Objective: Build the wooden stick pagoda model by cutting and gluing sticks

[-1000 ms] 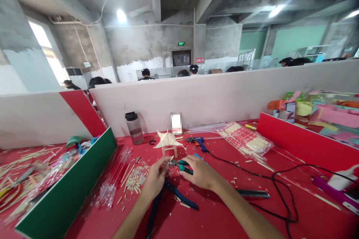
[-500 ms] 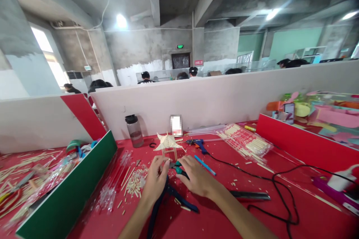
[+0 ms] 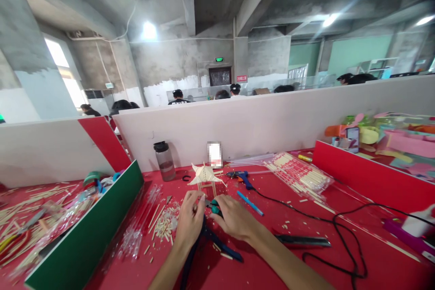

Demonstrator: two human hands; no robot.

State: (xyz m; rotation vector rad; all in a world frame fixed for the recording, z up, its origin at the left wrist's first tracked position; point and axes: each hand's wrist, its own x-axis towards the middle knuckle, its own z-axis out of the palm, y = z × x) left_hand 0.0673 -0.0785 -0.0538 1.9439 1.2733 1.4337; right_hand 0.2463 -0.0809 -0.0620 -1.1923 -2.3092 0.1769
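My right hand [image 3: 233, 218] is closed round small teal-handled cutters [image 3: 214, 207] over the red table [image 3: 265, 267]. My left hand [image 3: 190, 223] pinches something tiny at the cutters' tip; I cannot make it out. Just beyond both hands stands a little wooden-stick pavilion model [image 3: 205, 176]. Under my wrists lie larger blue-handled pliers [image 3: 217, 245]. Short stick offcuts [image 3: 165, 222] are scattered left of my left hand.
A blue glue gun [image 3: 240, 176] with a black cord [image 3: 340, 235], a blue pen [image 3: 250, 203], packs of sticks [image 3: 301, 174], a dark bottle [image 3: 164, 160], a black flat tool [image 3: 302, 241]. A green divider [image 3: 91, 231] stands left, a red one [image 3: 367, 176] right. People sit beyond the white partition.
Both hands have drawn slightly closer together and nearer to me, still on the cutters. The view has shifted a little; the blue pen now shows beside my right hand.
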